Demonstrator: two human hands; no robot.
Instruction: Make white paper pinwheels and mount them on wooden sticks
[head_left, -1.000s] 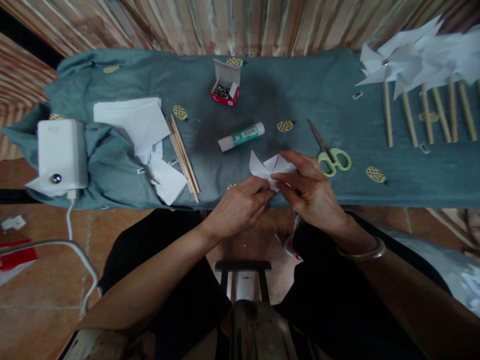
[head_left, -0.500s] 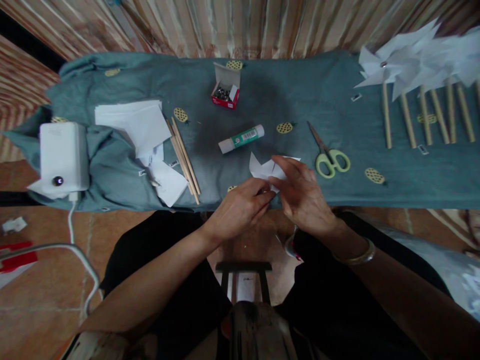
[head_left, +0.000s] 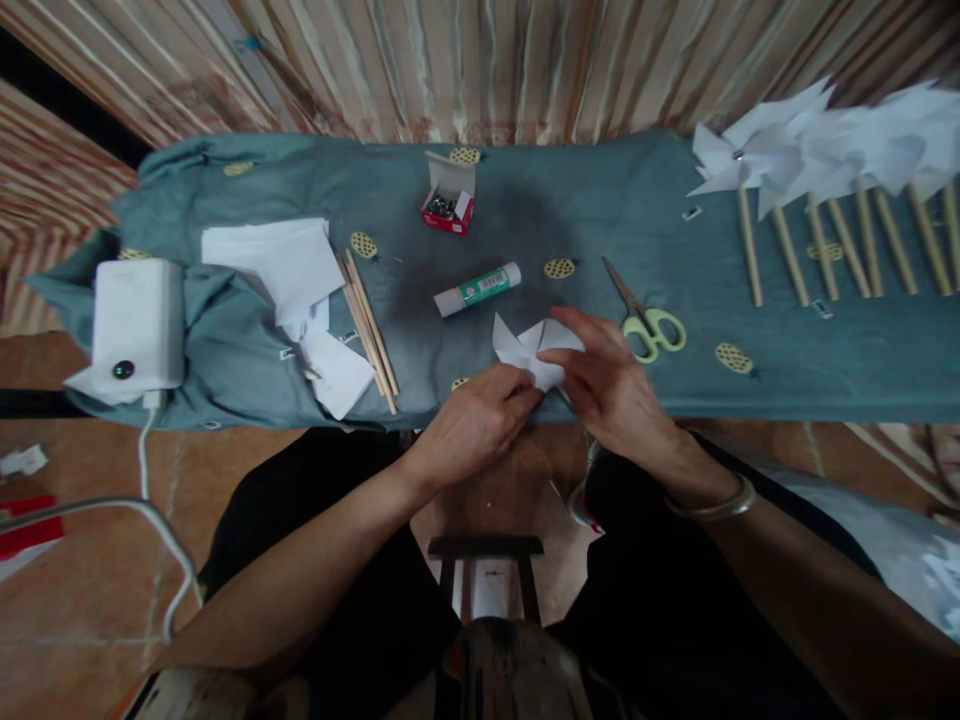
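A white paper pinwheel point(head_left: 534, 345) with curled blades lies between my hands near the table's front edge. My left hand point(head_left: 480, 415) is closed, pinching its lower left side between thumb and fingers. My right hand point(head_left: 611, 385) grips its right side, the fingers bent over a blade and its middle. Fingers partly hide the paper's lower part. Just beyond it lies a green and white glue stick point(head_left: 480, 289). Scissors with light green handles point(head_left: 651, 332) rest right beside my right hand, blades pointing away.
An opened red box of metal pins point(head_left: 448, 208) stands at the back. To the left lie wooden sticks point(head_left: 369, 330), stacked white paper point(head_left: 274, 265) and a white device point(head_left: 137, 325) with a cable. Several finished pinwheels point(head_left: 780, 165) on sticks lie at the right.
The right fingers have shifted on the paper, and a right blade now shows folded inward. My left hand keeps its pinch. The whole view has shifted slightly.
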